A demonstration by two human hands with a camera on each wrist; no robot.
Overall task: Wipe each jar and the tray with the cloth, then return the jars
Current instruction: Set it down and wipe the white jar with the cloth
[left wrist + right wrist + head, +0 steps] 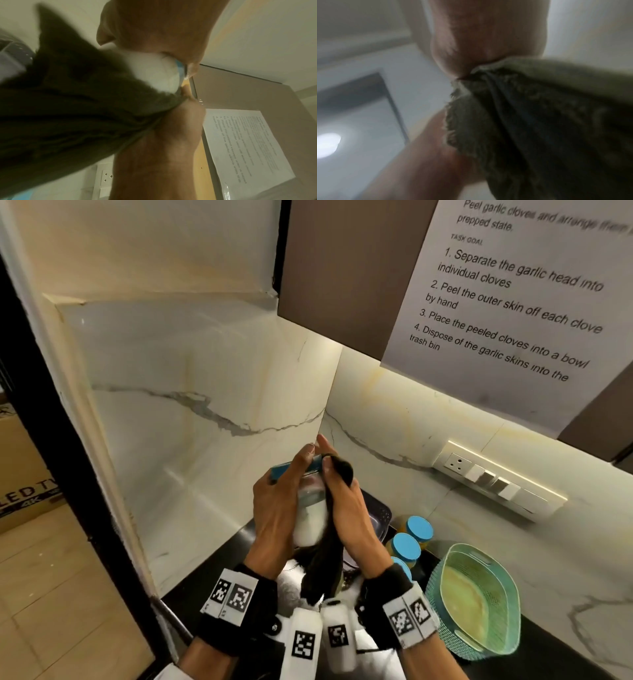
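The work happens in a tight corner: two white marble-veined wall panels point(205, 392) meet just behind the hands, a brown overhead cabinet point(342, 268) hangs above, and the black table point(212, 573) is a narrow strip that ends at its near-left edge beside a dark door frame point(44, 440).

The left hand point(277, 508) holds a clear glass jar with a blue lid point(310, 508) up in the air above the table, its fingers point(298, 463) curled round the lid end and the upper body. The jar is tilted, its long axis running from the lid, which points up and away toward the wall corner, down to its base nearer the person; white powder fills the lower part.

The right hand point(349, 515) presses a dark, fuzzy cloth point(325, 559) against the jar's right side, its fingers wrapped over the fabric at the lid end. The loose end of the cloth hangs below the jar. In the right wrist view the cloth point(539, 121) shows a frayed, woven edge.

Below the hands a dark perforated tray point(380, 508) lies on the table. Just right of it stand three more blue-lidded jars point(406, 546) in a row, and further right a teal woven plastic basket point(479, 601).

A printed paper sheet point(513, 302) is stuck on the cabinet front, and a white socket strip point(496, 481) is on the right wall.
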